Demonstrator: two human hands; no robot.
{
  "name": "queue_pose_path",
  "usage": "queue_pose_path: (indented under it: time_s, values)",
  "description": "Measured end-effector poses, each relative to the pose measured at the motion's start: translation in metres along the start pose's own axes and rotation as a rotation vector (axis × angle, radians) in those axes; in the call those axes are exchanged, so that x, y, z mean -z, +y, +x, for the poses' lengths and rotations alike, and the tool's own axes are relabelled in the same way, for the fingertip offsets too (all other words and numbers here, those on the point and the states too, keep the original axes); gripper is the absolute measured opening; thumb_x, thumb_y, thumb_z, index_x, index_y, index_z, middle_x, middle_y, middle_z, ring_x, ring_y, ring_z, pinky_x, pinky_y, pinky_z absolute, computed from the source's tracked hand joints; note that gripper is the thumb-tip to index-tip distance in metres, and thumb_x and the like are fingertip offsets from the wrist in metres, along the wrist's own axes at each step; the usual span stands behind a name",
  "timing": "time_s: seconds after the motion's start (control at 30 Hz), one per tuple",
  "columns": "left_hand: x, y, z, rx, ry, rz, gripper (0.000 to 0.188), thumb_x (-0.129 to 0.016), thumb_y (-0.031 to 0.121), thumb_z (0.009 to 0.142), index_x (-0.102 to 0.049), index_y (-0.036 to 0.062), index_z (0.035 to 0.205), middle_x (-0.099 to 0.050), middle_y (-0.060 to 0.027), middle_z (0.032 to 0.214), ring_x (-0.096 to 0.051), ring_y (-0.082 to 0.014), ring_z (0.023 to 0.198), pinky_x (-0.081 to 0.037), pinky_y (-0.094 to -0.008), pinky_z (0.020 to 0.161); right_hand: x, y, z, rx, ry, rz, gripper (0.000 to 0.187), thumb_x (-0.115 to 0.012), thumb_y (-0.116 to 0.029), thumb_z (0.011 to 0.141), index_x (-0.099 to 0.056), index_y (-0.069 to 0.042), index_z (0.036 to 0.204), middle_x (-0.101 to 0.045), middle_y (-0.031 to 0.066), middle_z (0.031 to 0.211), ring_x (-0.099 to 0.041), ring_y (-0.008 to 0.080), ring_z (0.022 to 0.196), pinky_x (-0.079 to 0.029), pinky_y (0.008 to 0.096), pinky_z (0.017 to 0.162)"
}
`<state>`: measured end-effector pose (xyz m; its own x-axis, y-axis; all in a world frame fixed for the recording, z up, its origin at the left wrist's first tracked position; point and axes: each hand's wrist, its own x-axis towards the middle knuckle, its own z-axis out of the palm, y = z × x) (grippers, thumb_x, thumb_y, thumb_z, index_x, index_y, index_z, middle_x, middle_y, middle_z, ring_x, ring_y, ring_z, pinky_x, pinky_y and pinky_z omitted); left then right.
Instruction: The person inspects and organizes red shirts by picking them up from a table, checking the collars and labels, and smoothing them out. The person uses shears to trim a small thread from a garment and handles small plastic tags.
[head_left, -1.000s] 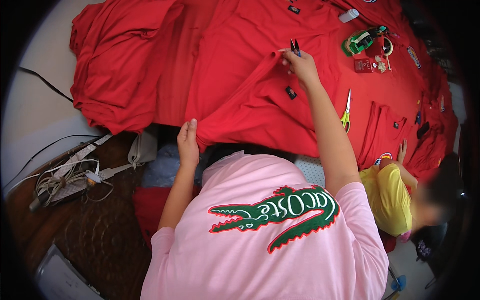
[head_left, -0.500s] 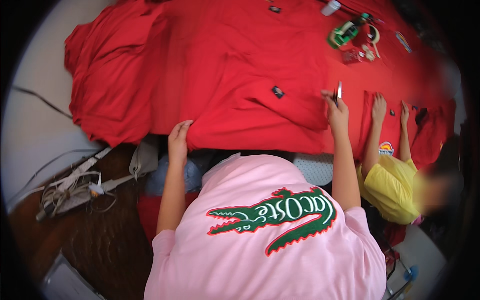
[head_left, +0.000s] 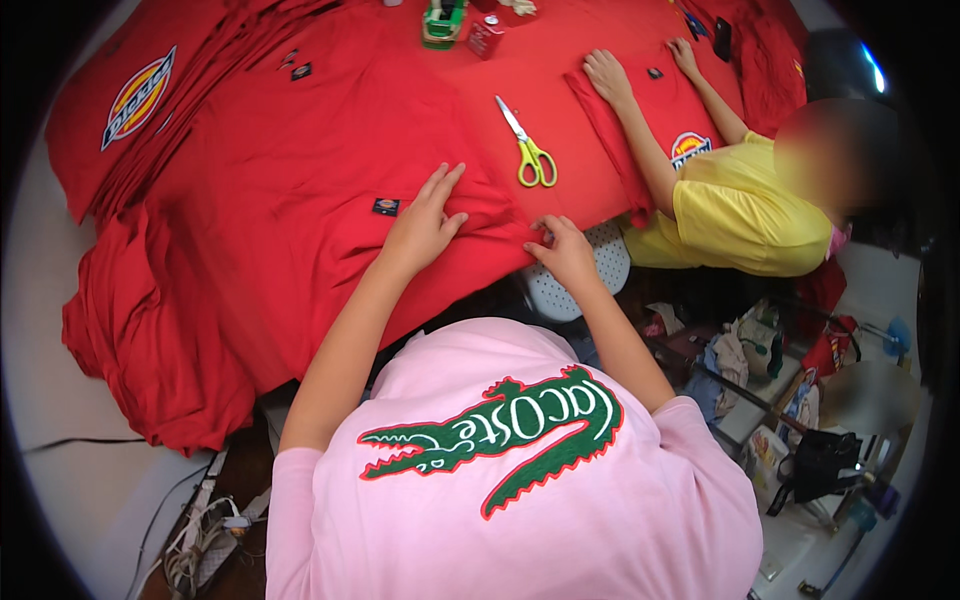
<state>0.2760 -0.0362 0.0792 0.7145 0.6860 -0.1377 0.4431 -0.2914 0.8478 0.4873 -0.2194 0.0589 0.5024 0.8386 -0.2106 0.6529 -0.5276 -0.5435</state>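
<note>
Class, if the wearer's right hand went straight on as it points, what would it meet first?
Probably the red shirt just ahead of the right hand; depth is unclear, so they may already touch.

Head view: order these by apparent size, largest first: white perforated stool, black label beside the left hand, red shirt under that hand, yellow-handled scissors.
1. Red shirt, edges hard to trace
2. White perforated stool, partly hidden
3. Yellow-handled scissors
4. Black label
</note>
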Motion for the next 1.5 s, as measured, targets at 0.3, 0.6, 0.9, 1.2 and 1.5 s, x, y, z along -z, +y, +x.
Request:
queue_pose_path:
  time_s: [0.3, 0.6, 0.9, 1.2, 1.5]
  values:
    - [0.074, -0.083, 0.038, -0.046, 0.393, -0.714, 0.028, -0.049, -0.018, 0.077, -0.059, 0.0077, 0.083, -0.064, -0.0037, 0.103, -0.060, -0.0157, 0.107, -0.045, -0.0295, 0.100, -0.010, 0.010, -0.027, 0.178, 0.130, 0.207, 0.019, -0.078, -0.012, 0.083, -0.065, -0.007, 0.097, -0.065, 0.0106, 0.095, -0.069, 0.0325, 0.085, -0.055, 0.0404, 0.074]
    - [0.111, -0.180, -0.064, 0.246, 0.546, -0.921, 0.021, -0.058, -0.013, 0.093, -0.062, 0.0063, 0.086, -0.068, -0.0102, 0.130, -0.064, -0.0198, 0.115, -0.051, -0.0324, 0.101, -0.047, -0.001, -0.042, 0.465, -0.146, 0.096, 0.026, -0.075, -0.007, 0.083, -0.063, -0.011, 0.106, -0.067, 0.0077, 0.101, -0.071, 0.0329, 0.086, -0.057, 0.0430, 0.070]
    - [0.100, -0.169, -0.098, 0.275, 0.708, -0.656, 0.018, -0.062, -0.010, 0.093, -0.067, 0.0020, 0.104, -0.069, -0.0078, 0.122, -0.065, -0.0168, 0.107, -0.053, -0.0280, 0.089, -0.038, -0.009, -0.023, 0.473, -0.234, 0.129, 0.025, -0.080, -0.012, 0.084, -0.067, -0.007, 0.104, -0.070, 0.0091, 0.099, -0.071, 0.0291, 0.083, -0.057, 0.0387, 0.073]
    - [0.059, -0.105, -0.235, 0.553, 0.726, 0.204, 0.040, -0.084, 0.024, 0.087, -0.069, -0.0035, 0.112, -0.072, -0.0161, 0.102, -0.068, -0.0235, 0.094, -0.053, -0.0354, 0.088, -0.024, 0.016, 0.009, 0.180, -0.250, 0.522, 0.022, -0.081, -0.005, 0.087, -0.071, -0.002, 0.107, -0.068, -0.0026, 0.095, -0.059, 0.0080, 0.084, -0.050, 0.0259, 0.076]
    - [0.094, -0.099, -0.284, 0.645, 0.525, -0.617, 0.019, -0.075, 0.016, 0.095, -0.070, 0.0024, 0.107, -0.073, -0.0039, 0.101, -0.066, -0.0100, 0.095, -0.052, -0.0284, 0.086, 0.014, 0.019, 0.028, -0.235, -0.482, 0.918, 0.024, -0.076, -0.011, 0.093, -0.067, -0.006, 0.114, -0.060, -0.0037, 0.076, -0.047, 0.0043, 0.059, -0.036, 0.0219, 0.053]
